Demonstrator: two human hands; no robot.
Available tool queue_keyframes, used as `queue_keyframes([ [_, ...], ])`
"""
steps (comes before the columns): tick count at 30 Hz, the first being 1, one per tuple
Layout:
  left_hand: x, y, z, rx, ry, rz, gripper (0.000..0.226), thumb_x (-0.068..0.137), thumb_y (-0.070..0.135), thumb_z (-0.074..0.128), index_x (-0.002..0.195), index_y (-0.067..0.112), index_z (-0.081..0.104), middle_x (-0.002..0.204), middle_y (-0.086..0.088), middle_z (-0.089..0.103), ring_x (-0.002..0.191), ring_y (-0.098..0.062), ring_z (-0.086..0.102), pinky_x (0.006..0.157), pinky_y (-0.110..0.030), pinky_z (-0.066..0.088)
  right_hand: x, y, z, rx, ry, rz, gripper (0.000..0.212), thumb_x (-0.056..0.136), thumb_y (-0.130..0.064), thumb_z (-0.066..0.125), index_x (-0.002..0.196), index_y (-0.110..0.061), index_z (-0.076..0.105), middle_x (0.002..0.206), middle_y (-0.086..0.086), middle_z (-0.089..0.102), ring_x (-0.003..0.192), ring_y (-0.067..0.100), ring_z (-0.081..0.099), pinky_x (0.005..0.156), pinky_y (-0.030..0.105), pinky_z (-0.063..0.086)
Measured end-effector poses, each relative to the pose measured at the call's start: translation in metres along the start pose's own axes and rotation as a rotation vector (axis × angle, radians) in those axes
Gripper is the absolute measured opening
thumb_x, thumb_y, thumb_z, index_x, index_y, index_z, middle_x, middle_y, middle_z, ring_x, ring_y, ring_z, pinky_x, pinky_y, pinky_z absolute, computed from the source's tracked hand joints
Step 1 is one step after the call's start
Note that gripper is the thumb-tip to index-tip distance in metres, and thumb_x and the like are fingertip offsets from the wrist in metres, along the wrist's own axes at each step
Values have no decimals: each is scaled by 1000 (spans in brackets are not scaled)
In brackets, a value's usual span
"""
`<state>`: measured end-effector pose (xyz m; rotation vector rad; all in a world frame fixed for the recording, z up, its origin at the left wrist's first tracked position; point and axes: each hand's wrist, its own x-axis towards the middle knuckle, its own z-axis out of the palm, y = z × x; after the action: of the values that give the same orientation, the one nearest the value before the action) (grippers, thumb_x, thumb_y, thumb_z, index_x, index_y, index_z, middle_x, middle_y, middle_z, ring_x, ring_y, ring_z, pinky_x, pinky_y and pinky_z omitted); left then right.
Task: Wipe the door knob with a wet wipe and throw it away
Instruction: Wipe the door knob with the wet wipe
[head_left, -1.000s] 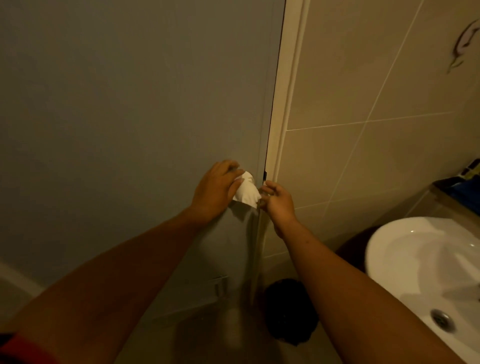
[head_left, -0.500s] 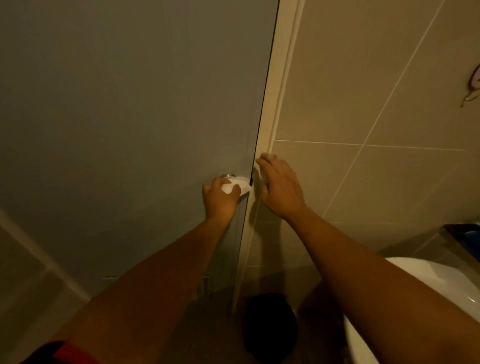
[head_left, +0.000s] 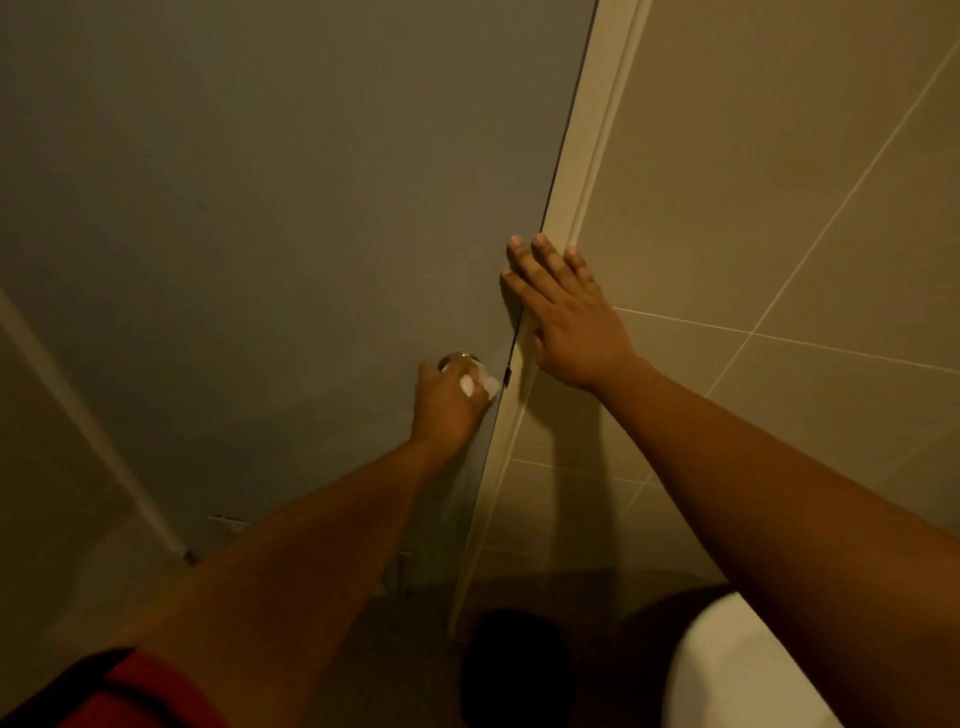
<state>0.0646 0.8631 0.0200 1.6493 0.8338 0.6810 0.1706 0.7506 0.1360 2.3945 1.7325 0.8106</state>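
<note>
The left hand (head_left: 447, 402) is curled around the knob (head_left: 457, 358) on the grey door (head_left: 260, 234). It holds a white wipe (head_left: 480, 384) against the knob. Only a bit of the shiny knob peeks out above the fingers, and a bit of wipe shows on the right side of the hand. The right hand (head_left: 563, 317) is open and flat, fingers spread, and holds nothing. It presses on the pale frame (head_left: 587, 156), just right of the door edge, above the knob. A tiled wall (head_left: 779, 208) is on the right. A white sink (head_left: 727, 670) is near, low on the right.
</note>
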Motion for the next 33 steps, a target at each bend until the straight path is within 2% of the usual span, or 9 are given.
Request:
queue_keyframes([
  [3,2,-14,0,869,-37,397,38,89,24,63,126,19,54,140,-16,38,123,-33,45,97,-42,50,0,0,-2,-9,-6,-10,72,82,-27,23,154,-18,23,164,6,8,152,28,1,122,44,-4],
  [6,5,-20,3,1091,-64,461,50,87,22,66,134,21,48,146,-17,31,130,-33,38,101,-41,47,-1,1,-2,-15,-8,-22,75,80,-28,19,154,-18,21,165,6,6,152,27,-2,121,42,-6],
  [10,-4,-12,9,275,88,161,32,86,22,65,118,17,59,124,-3,50,115,-27,54,81,-19,49,-1,2,-2,-7,6,-30,75,79,-26,20,154,-17,22,164,7,8,152,27,0,121,43,-5],
  [15,-7,3,15,-1006,106,-476,46,84,18,71,128,19,57,130,-12,54,118,-32,56,71,-31,58,-2,2,-1,7,6,-31,77,77,-25,19,154,-17,22,164,6,8,152,26,-1,121,42,-7],
  [17,-5,1,10,-1152,61,-505,48,87,16,68,132,14,52,132,-13,50,124,-35,51,72,-34,59,-1,3,0,7,9,-30,76,78,-24,19,154,-18,21,165,6,7,152,26,-2,121,40,-9],
  [21,-4,4,5,-558,45,-288,25,87,19,65,111,21,59,118,-12,60,100,-28,61,54,-25,59,0,4,4,-8,29,-28,73,82,-18,35,154,-18,22,165,6,7,152,27,-1,119,38,-14],
  [26,-2,-17,5,600,29,279,38,91,24,61,127,18,52,128,-13,53,108,-24,58,86,-31,52,0,5,5,-7,37,-25,80,81,-11,50,154,-20,19,165,5,4,152,25,-5,118,36,-17],
  [30,2,-22,1,768,-21,370,46,91,24,59,136,19,48,144,-18,38,124,-33,48,100,-40,48,-1,7,3,3,41,-41,79,82,-11,50,154,-19,20,165,5,2,151,24,-7,121,39,-12],
  [33,1,-20,1,429,-1,197,44,89,31,60,131,19,50,129,-10,52,112,-25,58,91,-35,54,-1,7,2,11,43,-42,80,81,-10,50,154,-19,19,165,4,2,151,24,-7,122,42,-8],
])
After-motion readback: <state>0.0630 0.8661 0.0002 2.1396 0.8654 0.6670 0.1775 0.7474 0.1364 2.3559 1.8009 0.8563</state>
